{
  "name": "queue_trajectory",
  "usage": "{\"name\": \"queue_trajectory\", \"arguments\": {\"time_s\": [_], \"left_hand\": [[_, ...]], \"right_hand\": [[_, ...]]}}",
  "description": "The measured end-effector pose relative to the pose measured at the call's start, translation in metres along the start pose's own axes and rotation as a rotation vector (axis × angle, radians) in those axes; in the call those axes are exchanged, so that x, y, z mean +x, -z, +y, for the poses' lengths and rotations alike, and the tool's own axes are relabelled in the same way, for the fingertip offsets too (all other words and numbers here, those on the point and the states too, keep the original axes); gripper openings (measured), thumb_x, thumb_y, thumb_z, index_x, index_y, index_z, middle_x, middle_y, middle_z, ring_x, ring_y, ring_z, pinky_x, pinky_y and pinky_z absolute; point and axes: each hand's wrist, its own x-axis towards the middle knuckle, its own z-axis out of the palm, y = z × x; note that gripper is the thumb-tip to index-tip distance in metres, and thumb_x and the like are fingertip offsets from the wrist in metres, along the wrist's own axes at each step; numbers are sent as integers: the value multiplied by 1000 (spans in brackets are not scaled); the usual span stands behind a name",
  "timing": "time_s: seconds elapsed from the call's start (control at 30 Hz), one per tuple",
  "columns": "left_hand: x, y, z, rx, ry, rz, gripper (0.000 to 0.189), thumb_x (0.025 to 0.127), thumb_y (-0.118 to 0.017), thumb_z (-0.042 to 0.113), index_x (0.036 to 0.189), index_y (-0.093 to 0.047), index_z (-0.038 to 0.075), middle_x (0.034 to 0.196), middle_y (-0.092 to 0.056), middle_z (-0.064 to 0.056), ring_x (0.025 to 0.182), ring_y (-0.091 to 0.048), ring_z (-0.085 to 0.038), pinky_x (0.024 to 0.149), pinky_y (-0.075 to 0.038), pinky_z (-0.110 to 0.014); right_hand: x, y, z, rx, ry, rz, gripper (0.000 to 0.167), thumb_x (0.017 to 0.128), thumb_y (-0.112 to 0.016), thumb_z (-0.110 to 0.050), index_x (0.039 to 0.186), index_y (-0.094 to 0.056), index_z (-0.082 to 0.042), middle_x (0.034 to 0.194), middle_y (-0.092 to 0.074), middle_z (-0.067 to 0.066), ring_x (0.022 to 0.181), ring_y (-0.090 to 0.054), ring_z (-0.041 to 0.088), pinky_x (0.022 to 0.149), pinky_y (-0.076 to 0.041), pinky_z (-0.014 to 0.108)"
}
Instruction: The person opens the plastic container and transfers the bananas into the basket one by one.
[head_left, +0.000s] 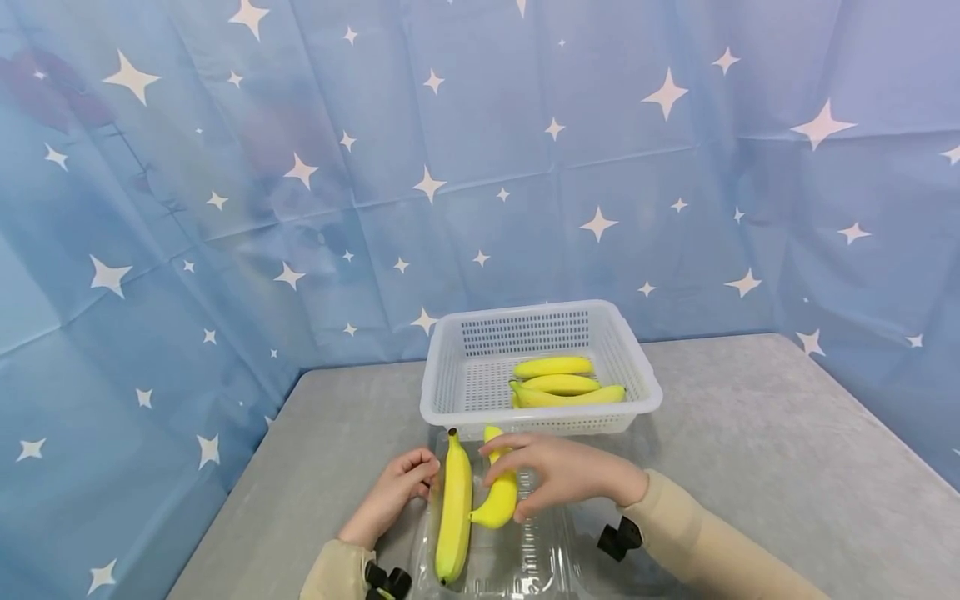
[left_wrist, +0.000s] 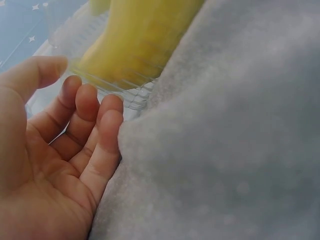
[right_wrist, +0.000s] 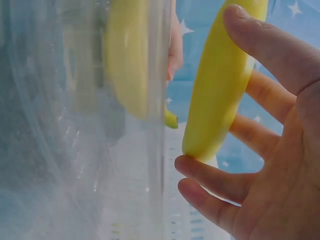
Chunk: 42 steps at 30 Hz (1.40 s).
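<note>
My right hand [head_left: 551, 471] holds a yellow banana [head_left: 501, 496] between thumb and fingers, above the right part of a clear plastic container [head_left: 551, 550]. In the right wrist view, that banana [right_wrist: 222, 80] stands tilted beside the container's clear wall, with the thumb on one side and fingertips on the other. Another banana [head_left: 453, 517] lies lengthwise along the container's left side, its dark stem end pointing away from me. At the container's left edge, my left hand [head_left: 401, 487] has curled fingers, and thumb and fingertips pinch the rim [left_wrist: 132, 97].
Behind the container stands a white perforated basket [head_left: 457, 400] with several bananas [head_left: 562, 383] in its right half. Both rest on a grey table [head_left: 720, 433]. A blue curtain with white stars [head_left: 480, 167] hangs behind the table and along its left side.
</note>
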Motion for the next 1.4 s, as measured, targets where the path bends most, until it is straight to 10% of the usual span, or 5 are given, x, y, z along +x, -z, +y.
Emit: {"name": "queue_trajectory", "arguments": {"time_s": [1.4], "left_hand": [[0,0,0,-17,2,7,19,97,-59,19,91,-58,1,77,-58,-4,65,-54,-12,60,-50,-25]], "right_hand": [[11,28,-18,-187,147,44,45,79,-80,-34,120,-64,-26,144,-46,1,131,-44,18,102,-42,37]]}}
